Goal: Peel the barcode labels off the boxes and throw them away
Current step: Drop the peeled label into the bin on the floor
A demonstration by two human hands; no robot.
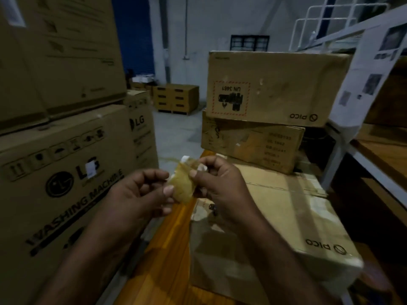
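Holding a peeled label (182, 190) up at mid-frame, pinched from both sides. Gripping its left edge with the left hand (141, 192): thumb pressed flat on the near face, fingers curled in behind, wrist bent slightly inward. Pinching its upper right part with the right hand (220, 183): thumb tip on top, fingers folded tight, knuckles toward the camera. Reaching in with both bare forearms from the bottom edge, converging toward the centre, hands nearly touching across the label. Crumpled, brownish and half see-through, with white scraps at the top. Held in the air, apart from every box, over the strip of wooden counter (167, 243) seen below centre. Flanked at left by the LG washing-machine box (55, 194), bearing a small white sticker (91, 170) over its logo. Lying flat at lower right, under the right forearm, a PICO box (297, 216) with torn patches near its left end. Stacked behind it at centre right, a worn box (253, 146) and on top a second PICO box (275, 89), print upside down. At far right, a grey metal rack (339, 155).
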